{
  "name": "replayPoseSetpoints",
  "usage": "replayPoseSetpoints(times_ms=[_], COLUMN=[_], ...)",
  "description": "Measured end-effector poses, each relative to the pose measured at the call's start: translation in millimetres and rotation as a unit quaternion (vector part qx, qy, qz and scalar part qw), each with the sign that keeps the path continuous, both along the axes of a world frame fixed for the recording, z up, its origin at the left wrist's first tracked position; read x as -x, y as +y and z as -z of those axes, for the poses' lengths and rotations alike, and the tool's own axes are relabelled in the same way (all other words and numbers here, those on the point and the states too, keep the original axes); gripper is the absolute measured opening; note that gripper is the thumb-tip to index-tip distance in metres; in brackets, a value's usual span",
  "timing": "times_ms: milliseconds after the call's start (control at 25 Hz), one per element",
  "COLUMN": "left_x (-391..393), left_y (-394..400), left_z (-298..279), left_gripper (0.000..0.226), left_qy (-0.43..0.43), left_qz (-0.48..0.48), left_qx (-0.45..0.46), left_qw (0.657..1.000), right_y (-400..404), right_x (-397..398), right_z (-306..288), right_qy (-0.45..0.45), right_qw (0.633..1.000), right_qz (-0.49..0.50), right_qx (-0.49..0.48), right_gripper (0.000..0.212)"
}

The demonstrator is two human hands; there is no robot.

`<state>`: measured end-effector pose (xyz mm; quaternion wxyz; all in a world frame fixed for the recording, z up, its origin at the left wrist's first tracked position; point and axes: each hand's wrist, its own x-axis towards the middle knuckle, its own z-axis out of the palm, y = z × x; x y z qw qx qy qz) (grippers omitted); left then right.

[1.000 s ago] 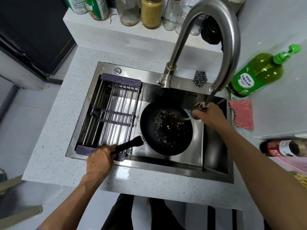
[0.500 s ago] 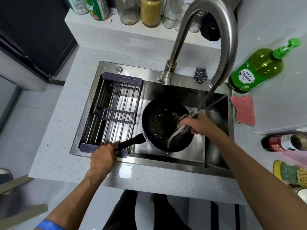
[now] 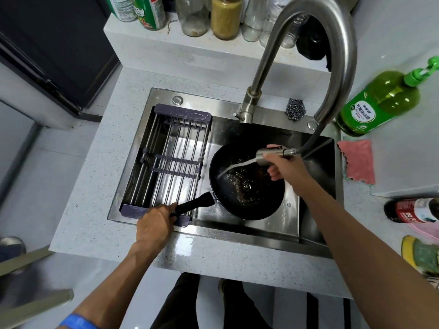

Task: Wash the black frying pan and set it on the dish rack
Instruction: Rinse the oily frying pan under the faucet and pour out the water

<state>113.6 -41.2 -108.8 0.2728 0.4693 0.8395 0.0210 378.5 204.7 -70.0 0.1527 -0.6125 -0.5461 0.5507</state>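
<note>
Black frying pan [image 3: 247, 184] sits in the sink [image 3: 316, 186], right of the dish rack [image 3: 171, 162] that spans the sink's left part; its handle [image 3: 192, 206] runs out over the rack's near right corner. Greasy bits and water pool on the pan floor. Step in hand looks like the rinse: a stream from the pull-out spray head [image 3: 268, 156] hits the pan's inner wall on the rack side. Left hand [image 3: 154, 224] is closed round the handle end, steadying the pan. Right hand [image 3: 285, 167] is wrapped round the spray head w/ fingers curled under it, hose trailing back to the faucet neck [image 3: 342, 55]. Judging by the residue, washing is early, nowhere near racking yet. Next move prob. needs soap & a scrubber: green detergent bottle [image 3: 377, 103] stands on the counter right of the sink, steel wool [image 3: 295, 109] on the sink's back ledge by the faucet base, pink cloth [image 3: 357, 161] just right of the basin. That means freeing the right hand first, i.e. letting the sprayer go.
</note>
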Motion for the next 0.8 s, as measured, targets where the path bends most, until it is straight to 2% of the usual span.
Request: replayPoseSetpoints(times_ms=[80,240,400,560,800], left_x=[0,0,0,-1,-4], left_y=[0,0,1,1,3], left_z=[0,0,-1,-4,-7], left_gripper=[0.028,0.026,0.024,0.031,0.033], left_qy=[0.0,-0.01,-0.013,-0.01,-0.003], left_qz=[-0.004,-0.014,-0.023,-0.004,-0.001], left_qx=[-0.002,-0.01,-0.008,-0.021,-0.018], left_qw=[1.0,1.0,1.0,1.0,1.0], right_y=[3,-2,8,7,16], right_x=[-1,22,26,29,22], right_z=[1,6,5,3,-4], right_qy=[0.02,0.076,0.031,0.057,0.041], right_qw=[1.0,0.997,0.997,0.997,0.999], right_qz=[0.022,0.004,0.062,0.037,0.012], right_qx=[-0.012,-0.014,-0.026,-0.027,-0.018], right_gripper=[0.031,0.028,0.026,0.026,0.033])
